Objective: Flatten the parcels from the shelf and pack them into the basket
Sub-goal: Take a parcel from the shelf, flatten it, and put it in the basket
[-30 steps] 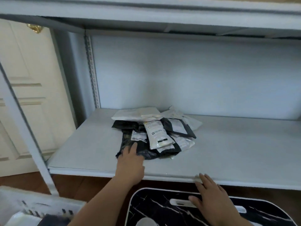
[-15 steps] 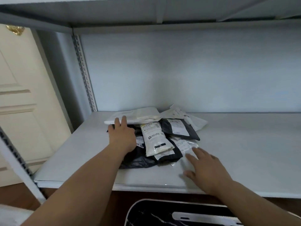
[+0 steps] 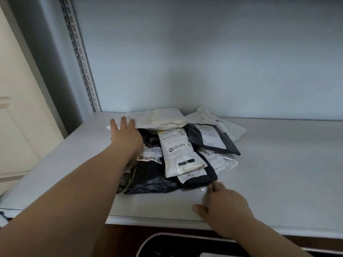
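A heap of soft parcels lies on the white shelf (image 3: 278, 173). On top at the back is a flat white parcel (image 3: 159, 119). A long white parcel with a printed label (image 3: 178, 153) lies in the middle, a black parcel with a label (image 3: 209, 140) to its right, and a big black parcel (image 3: 154, 177) underneath at the front. My left hand (image 3: 126, 136) reaches over the heap, straight fingers touching the near left edge of the flat white parcel. My right hand (image 3: 222, 204) rests on the shelf, fingertips at the heap's front right corner.
A slotted metal upright (image 3: 79, 52) stands at the shelf's back left corner, with a cream door (image 3: 16, 112) to the left. The rim of a black, marble-patterned container (image 3: 167, 243) shows below the shelf's front edge. The shelf surface right of the heap is bare.
My left hand has slid from the front of the black parcel to the back white parcel. My right hand has come up from the black container onto the shelf and to the heap's corner.
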A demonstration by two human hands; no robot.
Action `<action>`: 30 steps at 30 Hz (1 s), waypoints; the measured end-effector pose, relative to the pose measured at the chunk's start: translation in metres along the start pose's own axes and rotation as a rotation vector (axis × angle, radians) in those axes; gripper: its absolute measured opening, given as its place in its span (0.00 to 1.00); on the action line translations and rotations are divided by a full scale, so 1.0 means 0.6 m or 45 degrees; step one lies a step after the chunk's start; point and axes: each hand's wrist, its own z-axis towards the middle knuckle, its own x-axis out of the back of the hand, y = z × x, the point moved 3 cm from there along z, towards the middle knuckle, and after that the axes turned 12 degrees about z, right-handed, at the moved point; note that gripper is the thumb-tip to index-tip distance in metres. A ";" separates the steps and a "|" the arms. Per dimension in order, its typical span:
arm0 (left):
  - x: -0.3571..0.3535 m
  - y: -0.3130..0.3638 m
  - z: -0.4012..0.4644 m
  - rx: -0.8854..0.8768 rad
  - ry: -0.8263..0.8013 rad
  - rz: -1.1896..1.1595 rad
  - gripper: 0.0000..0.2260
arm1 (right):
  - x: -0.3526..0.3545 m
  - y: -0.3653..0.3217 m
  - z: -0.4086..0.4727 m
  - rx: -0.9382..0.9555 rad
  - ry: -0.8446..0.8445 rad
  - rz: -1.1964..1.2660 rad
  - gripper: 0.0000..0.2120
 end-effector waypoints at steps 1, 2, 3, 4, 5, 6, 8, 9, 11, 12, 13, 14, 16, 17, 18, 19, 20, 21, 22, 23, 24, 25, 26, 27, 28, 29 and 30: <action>-0.001 -0.001 0.002 0.007 0.028 -0.028 0.20 | 0.000 0.001 0.001 0.004 -0.008 -0.005 0.35; 0.002 -0.003 0.001 0.014 0.077 -0.062 0.20 | -0.001 0.001 0.000 0.006 -0.017 -0.004 0.35; 0.011 -0.008 -0.002 0.025 0.134 -0.115 0.21 | 0.000 0.002 0.000 0.013 -0.018 -0.005 0.35; 0.023 -0.014 -0.006 0.034 0.184 -0.201 0.21 | 0.001 0.003 -0.001 0.022 -0.018 -0.007 0.35; 0.040 -0.023 -0.013 0.042 0.224 -0.314 0.21 | 0.002 0.004 -0.001 0.033 -0.012 -0.001 0.36; 0.060 -0.033 -0.023 0.049 0.262 -0.433 0.22 | 0.004 0.006 -0.002 0.042 -0.013 0.022 0.36; 0.107 -0.060 -0.050 0.078 0.383 -0.588 0.22 | 0.009 0.010 -0.012 0.067 -0.023 0.146 0.35; 0.131 -0.074 -0.066 0.095 0.477 -0.622 0.20 | 0.010 0.015 -0.020 0.072 -0.020 0.257 0.35; 0.179 -0.106 -0.105 0.135 0.715 -0.718 0.17 | 0.018 0.027 -0.048 0.042 0.052 0.529 0.37; 0.202 -0.124 -0.129 0.164 0.831 -0.795 0.16 | 0.022 0.036 -0.068 0.019 0.112 0.627 0.41; 0.224 -0.142 -0.153 0.202 0.932 -0.878 0.16 | 0.027 0.043 -0.091 -0.009 0.161 0.705 0.49; 0.246 -0.160 -0.178 0.244 1.014 -0.957 0.15 | 0.033 0.047 -0.115 -0.022 0.198 0.790 0.59; 0.287 -0.190 -0.224 0.309 1.099 -1.096 0.16 | 0.047 0.053 -0.163 -0.033 0.278 1.016 0.73; 0.304 -0.198 -0.249 0.327 1.107 -1.188 0.17 | 0.053 0.057 -0.186 -0.023 0.329 1.160 0.73; 0.322 -0.204 -0.276 0.336 1.106 -1.304 0.17 | 0.067 0.057 -0.208 0.001 0.383 1.312 0.71; 0.338 -0.207 -0.303 0.334 1.082 -1.429 0.17 | 0.083 0.055 -0.230 0.014 0.420 1.467 0.66; 0.351 -0.205 -0.334 0.326 1.052 -1.545 0.16 | 0.100 0.054 -0.254 -0.003 0.435 1.612 0.62; 0.359 -0.202 -0.356 0.311 1.007 -1.642 0.15 | 0.118 0.051 -0.264 -0.023 0.443 1.752 0.60; 0.365 -0.191 -0.391 0.278 0.937 -1.735 0.14 | 0.132 0.054 -0.292 -0.053 0.454 1.886 0.59; 0.367 -0.179 -0.417 0.240 0.860 -1.835 0.13 | 0.146 0.054 -0.309 -0.040 0.470 2.022 0.59; 0.366 -0.165 -0.442 0.197 0.774 -1.939 0.11 | 0.155 0.059 -0.325 -0.021 0.495 2.149 0.57; 0.359 -0.149 -0.466 0.169 0.692 -2.049 0.09 | 0.164 0.065 -0.347 -0.003 0.525 2.256 0.53; 0.348 -0.134 -0.487 0.155 0.608 -2.144 0.08 | 0.169 0.071 -0.363 0.014 0.539 2.360 0.48; 0.331 -0.116 -0.506 0.146 0.511 -2.218 0.06 | 0.167 0.082 -0.380 0.025 0.564 2.452 0.42; 0.311 -0.098 -0.522 0.133 0.398 -2.267 0.06 | 0.161 0.097 -0.395 0.019 0.607 2.521 0.37; 0.290 -0.082 -0.536 0.123 0.278 -2.284 0.05 | 0.152 0.113 -0.408 -0.012 0.657 2.573 0.32; 0.263 -0.066 -0.548 0.128 0.151 -2.272 0.05 | 0.140 0.128 -0.421 -0.058 0.682 2.595 0.31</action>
